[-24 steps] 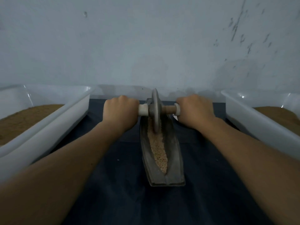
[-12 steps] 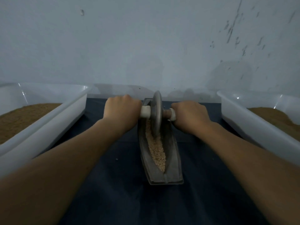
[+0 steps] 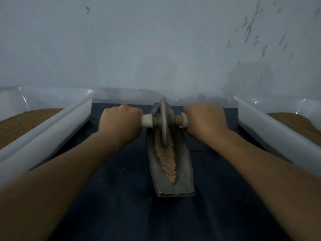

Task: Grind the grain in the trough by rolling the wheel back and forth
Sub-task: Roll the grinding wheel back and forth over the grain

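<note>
Head view: both fists on the handle (image 3: 147,121), wheel (image 3: 164,122) near the far end of the trough (image 3: 184,171).
Left hand (image 3: 121,122) and right hand (image 3: 205,120) are each clenched round one end of the handle, either side of the wheel, which stands on edge in the groove. It looks like a heavy, stiff metal disc to me, so the handle ends are the only sane place to hold it, and an uneven push could tip that thin rim. Loose grain (image 3: 166,160) lies along the groove toward the near end. The left tub (image 3: 52,129) and right tub (image 3: 271,129) each hold brown meal (image 3: 22,124) and flank the dark cloth (image 3: 121,197).
</note>
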